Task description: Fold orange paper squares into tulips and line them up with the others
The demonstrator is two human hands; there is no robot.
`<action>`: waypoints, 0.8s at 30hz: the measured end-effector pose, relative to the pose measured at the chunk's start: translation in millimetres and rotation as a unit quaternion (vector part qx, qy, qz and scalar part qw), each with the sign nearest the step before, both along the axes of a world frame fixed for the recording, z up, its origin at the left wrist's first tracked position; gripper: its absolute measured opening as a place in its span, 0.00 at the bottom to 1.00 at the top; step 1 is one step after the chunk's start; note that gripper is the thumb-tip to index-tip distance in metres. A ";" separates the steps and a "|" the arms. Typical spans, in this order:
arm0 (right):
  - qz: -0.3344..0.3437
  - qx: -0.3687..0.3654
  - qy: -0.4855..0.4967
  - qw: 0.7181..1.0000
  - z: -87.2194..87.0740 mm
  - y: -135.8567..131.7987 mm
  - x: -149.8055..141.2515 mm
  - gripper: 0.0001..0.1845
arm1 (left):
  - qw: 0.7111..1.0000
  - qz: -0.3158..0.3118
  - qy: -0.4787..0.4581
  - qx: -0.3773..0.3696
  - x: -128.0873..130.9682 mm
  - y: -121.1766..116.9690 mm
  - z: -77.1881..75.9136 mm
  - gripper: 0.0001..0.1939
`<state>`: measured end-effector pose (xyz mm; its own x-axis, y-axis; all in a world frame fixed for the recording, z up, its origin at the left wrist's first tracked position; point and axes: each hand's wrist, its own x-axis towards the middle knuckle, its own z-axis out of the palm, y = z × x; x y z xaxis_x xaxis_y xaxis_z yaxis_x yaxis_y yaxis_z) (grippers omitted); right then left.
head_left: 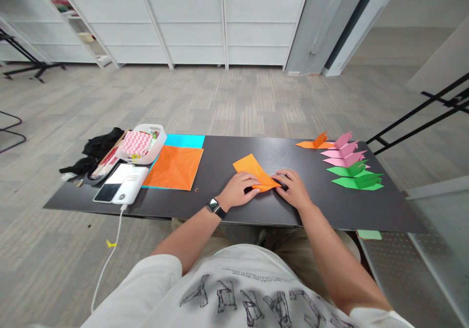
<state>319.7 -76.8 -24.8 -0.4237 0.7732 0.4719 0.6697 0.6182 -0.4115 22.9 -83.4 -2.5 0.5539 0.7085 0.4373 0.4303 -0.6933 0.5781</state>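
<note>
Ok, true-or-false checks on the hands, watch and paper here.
1. The left hand touches the partly folded orange paper. True.
2. The watch is on the right wrist. False: the watch is on the left wrist.
3. The green folded pieces lie nearer the camera than the pink ones. True.
4. The flat orange sheet lies right of the left hand. False: the flat orange sheet lies left of it.
5. A blue sheet shows beneath the flat orange sheet. True.

left: basket (158, 150) behind phone (110, 191) | sheets (174, 169), apparently stacked | centre: folded paper (250, 165) | right: paper figures (344, 161)
</note>
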 end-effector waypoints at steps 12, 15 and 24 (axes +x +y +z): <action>-0.014 0.012 0.024 1.000 -3.8 1.5 2.2 0.14 | 0.999 -0.017 -0.015 -0.044 -7.0 0.4 3.6 0.26; -0.023 0.005 0.042 0.999 -1.1 -0.2 1.6 0.14 | 0.999 0.017 -0.002 -0.034 -6.6 0.5 2.2 0.35; -0.014 -0.003 0.038 0.999 7.2 -6.1 -2.9 0.13 | 0.984 0.165 0.072 -0.009 -3.8 0.9 -4.1 0.04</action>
